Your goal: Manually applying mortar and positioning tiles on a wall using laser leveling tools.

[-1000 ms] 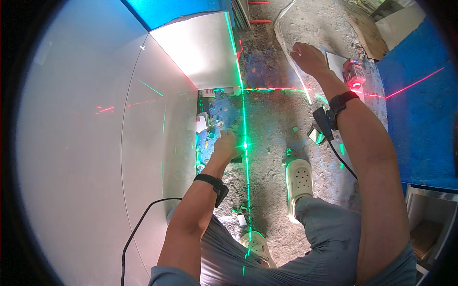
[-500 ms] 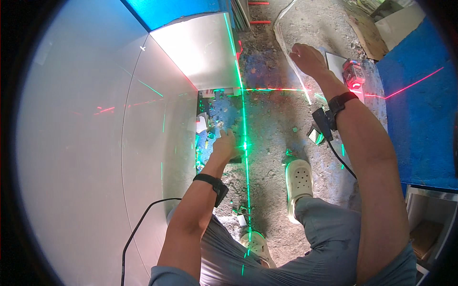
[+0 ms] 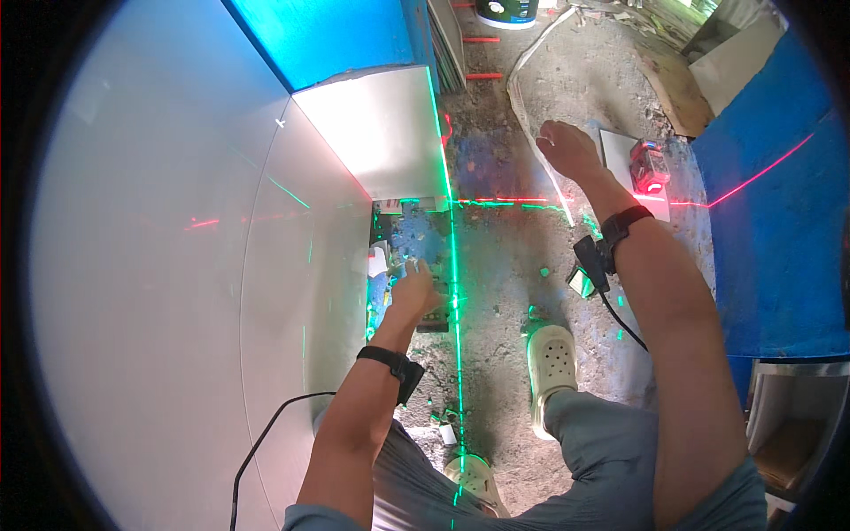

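Observation:
My left hand (image 3: 413, 290) is low over the floor beside the large pale panel. Its fingers are curled, and what they hold, if anything, is hidden. Partly under that hand, a dark boxy object (image 3: 433, 324) rests on the floor. My right hand (image 3: 571, 152) is above the floor further off, fingers folded in; I cannot make out anything in them. Just right of it, a red and black laser level (image 3: 650, 166) stands on a white tile (image 3: 617, 149) and throws a red line. A bright green laser line crosses the floor close to my left hand.
The pale panel (image 3: 159, 265) rises on the left, with a lit white panel (image 3: 372, 133) beyond it. A blue wall (image 3: 770, 239) stands right, above an open cabinet (image 3: 797, 416). A whitish strip (image 3: 522, 111), a bucket (image 3: 506, 12) and rubble (image 3: 376, 292) are on the floor.
The view has tilted up, so the scene sits lower and the bucket shows at the top. Both hands stay nearly in place over the floor, with fingers still curled.

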Tool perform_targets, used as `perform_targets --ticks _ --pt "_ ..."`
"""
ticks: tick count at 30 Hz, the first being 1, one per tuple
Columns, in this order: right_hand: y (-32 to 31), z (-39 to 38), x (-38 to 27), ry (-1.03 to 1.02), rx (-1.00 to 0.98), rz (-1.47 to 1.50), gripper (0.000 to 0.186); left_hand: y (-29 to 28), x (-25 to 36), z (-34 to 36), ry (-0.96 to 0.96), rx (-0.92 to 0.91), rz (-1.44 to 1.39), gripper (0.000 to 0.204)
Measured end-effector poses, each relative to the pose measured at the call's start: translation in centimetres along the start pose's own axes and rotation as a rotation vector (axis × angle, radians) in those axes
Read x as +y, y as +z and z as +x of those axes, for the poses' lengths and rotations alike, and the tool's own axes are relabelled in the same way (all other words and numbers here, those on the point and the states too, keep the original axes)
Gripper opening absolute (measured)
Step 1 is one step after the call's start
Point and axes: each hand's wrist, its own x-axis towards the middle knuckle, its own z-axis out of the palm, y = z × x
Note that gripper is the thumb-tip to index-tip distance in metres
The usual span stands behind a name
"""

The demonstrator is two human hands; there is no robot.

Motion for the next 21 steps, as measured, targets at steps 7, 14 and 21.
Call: perform_targets --ticks 7,14,21 --pt "0.0 0.4 0.1 -0.029 -0.031 -0.037 0.027 -3.3 -1.3 1.1 -0.077 -0.156 -0.019 0.094" --pt "0.3 0.0 0.5 -0.028 -0.014 -0.026 0.026 -4.6 -3.1 0.3 -0.077 -0.089 -0.063 0.065" --pt "0.0 0.1 0.5 0.031 -0.092 -0.052 0.029 -5.3 -4.5 0.7 -0.092 -0.002 0.01 0.032"
